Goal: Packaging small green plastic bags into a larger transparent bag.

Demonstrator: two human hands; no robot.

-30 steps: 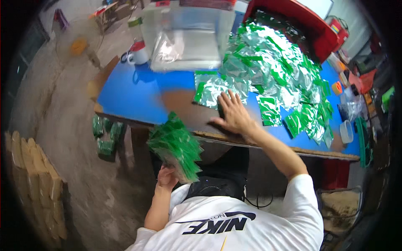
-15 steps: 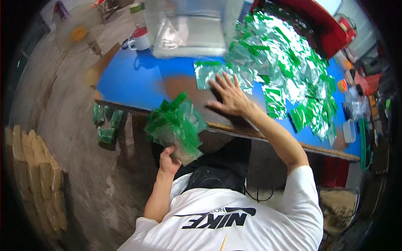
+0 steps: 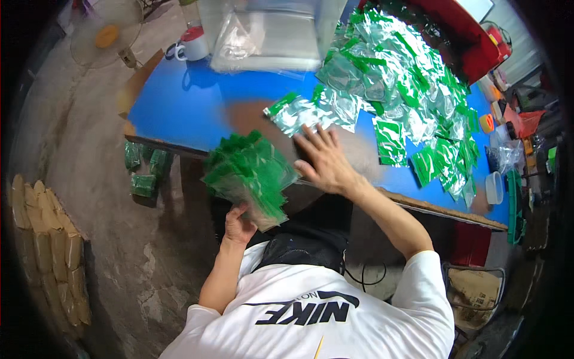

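My left hand (image 3: 240,224) grips the lower end of a fanned stack of green-and-clear plastic packets (image 3: 248,173), held in front of the table's near edge. My right hand (image 3: 327,163) is palm down over the table with its fingers spread and nothing in them. Just beyond its fingertips lie a few loose packets (image 3: 293,112), one tilted; whether the fingertips touch them I cannot tell. To the right and behind, a large heap of similar green-and-clear packets (image 3: 388,78) covers much of the blue table (image 3: 185,113).
A clear plastic box (image 3: 269,57) and a white mug with a red top (image 3: 192,45) stand at the back. A red bin (image 3: 460,36) is behind the heap. Green bundles (image 3: 143,184) and brown wrapped packs (image 3: 51,239) are on the left; a fan (image 3: 106,36) stands far left.
My right hand has drawn back toward me, off the packets beneath its fingers. One of these packets now lies tilted. The stack in my left hand looks more evenly fanned.
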